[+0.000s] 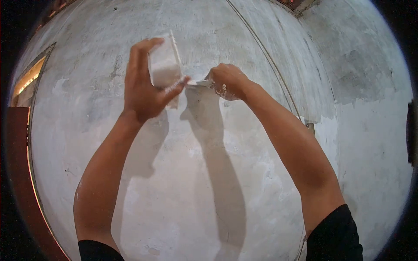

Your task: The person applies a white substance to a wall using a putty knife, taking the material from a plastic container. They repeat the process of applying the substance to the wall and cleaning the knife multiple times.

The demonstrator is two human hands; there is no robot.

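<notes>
My left hand point(146, 82) is raised in front of a plastered wall point(183, 195), its fingers and thumb wrapped around a white rectangular container point(165, 65) that is tilted on its side. My right hand point(228, 80), smeared with white paste on its underside, is closed around a putty knife point(200, 82). The knife's pale blade points left and its tip lies right at my left thumb, near the container's lower edge. The knife's handle is hidden inside my right fist. Shadows of both arms fall on the wall below.
A cable point(265, 52) runs diagonally down the wall to a small electrical box point(310, 127) on the right. At the left are a reddish-brown door point(17, 174) and a lit opening point(30, 80) above it. A bare grey patch point(352, 56) shows at upper right.
</notes>
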